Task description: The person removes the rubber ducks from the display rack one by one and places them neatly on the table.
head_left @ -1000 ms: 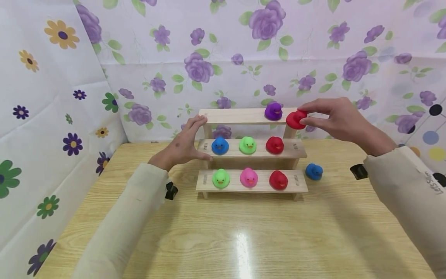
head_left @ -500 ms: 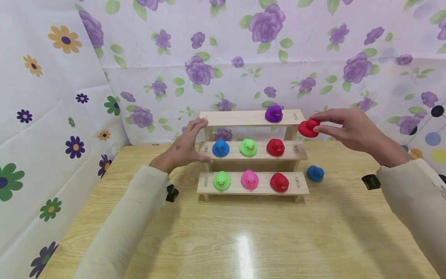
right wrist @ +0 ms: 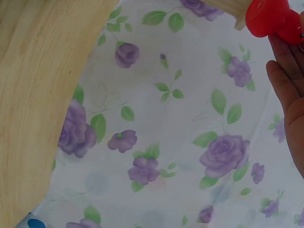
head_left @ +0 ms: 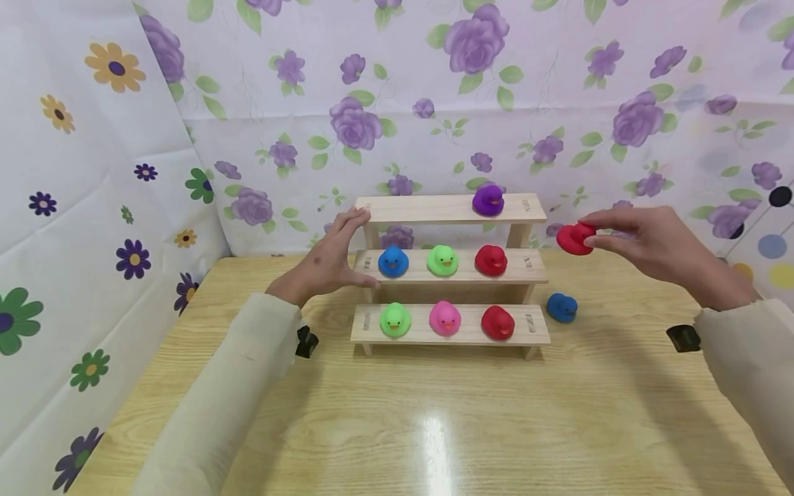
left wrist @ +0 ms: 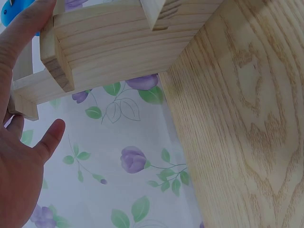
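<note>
A three-tier wooden display shelf [head_left: 446, 335] stands against the wall. My left hand [head_left: 319, 267] holds its left end, fingers at the top plank and thumb at the middle one. In the left wrist view, the left hand [left wrist: 21, 166] shows its little finger sticking out free. My right hand [head_left: 660, 248] pinches a red rubber duck [head_left: 572, 239] between thumb and fingers, in the air right of the shelf. The right wrist view shows this duck [right wrist: 268, 18] at the top right corner. A purple duck [head_left: 488, 200] sits on the top tier.
On the middle tier sit blue [head_left: 393, 262], green [head_left: 443, 260] and red [head_left: 491, 260] ducks. Below them are green [head_left: 395, 319], pink [head_left: 445, 318] and red [head_left: 498, 323] ones. A blue duck [head_left: 562, 307] lies on the table [head_left: 397, 420] right of the shelf. Flowered cloth [head_left: 273, 83] hangs behind.
My right hand has carried the red duck away from the top tier's right end, rightward and slightly down. The left hand keeps its place on the shelf.
</note>
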`<state>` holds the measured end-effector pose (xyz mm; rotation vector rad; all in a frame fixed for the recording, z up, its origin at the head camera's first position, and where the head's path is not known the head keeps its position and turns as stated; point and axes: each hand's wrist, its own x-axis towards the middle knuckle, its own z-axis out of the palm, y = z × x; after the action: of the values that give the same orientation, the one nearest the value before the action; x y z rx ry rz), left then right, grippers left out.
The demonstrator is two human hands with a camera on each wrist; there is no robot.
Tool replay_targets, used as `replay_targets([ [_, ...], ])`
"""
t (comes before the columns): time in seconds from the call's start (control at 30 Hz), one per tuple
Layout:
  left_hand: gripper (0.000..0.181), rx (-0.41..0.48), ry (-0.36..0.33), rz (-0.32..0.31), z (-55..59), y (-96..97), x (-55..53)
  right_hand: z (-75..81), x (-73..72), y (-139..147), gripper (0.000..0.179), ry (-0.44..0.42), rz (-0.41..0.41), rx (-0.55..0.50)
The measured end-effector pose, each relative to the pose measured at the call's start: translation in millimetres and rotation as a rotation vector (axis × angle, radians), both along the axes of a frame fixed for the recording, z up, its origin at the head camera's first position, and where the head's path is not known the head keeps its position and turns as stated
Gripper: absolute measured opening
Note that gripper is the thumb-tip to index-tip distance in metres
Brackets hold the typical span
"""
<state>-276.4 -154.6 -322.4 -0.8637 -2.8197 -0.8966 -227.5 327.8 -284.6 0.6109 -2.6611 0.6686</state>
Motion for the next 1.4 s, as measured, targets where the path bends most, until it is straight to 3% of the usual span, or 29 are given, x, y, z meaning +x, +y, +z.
replay_targets([
  [0.4,0.115,-0.006,0.009,0.001,0.7,0.3,0.2,-20.0,3.3,19.8,0.028,-0.121,-0.075,0.008],
  [0.6,0.116,-0.008,-0.002,0.004,1.1,0.4,-0.6,-34.2,5.2,26.9,0.029,-0.143,-0.072,-0.003],
  [0.8,0.116,-0.008,0.008,0.0,1.9,0.2,-0.2,-47.9,7.0,35.4,0.036,-0.223,-0.089,-0.005],
  [1.07,0.116,-0.012,0.008,-0.001,1.3,-0.4,-0.7,-73.0,6.1,45.8,0.034,-0.188,-0.043,-0.013],
  [1.4,0.116,-0.008,0.002,-0.004,0.4,-0.3,-1.2,-93.5,4.7,54.5,0.041,-0.328,-0.07,0.012],
])
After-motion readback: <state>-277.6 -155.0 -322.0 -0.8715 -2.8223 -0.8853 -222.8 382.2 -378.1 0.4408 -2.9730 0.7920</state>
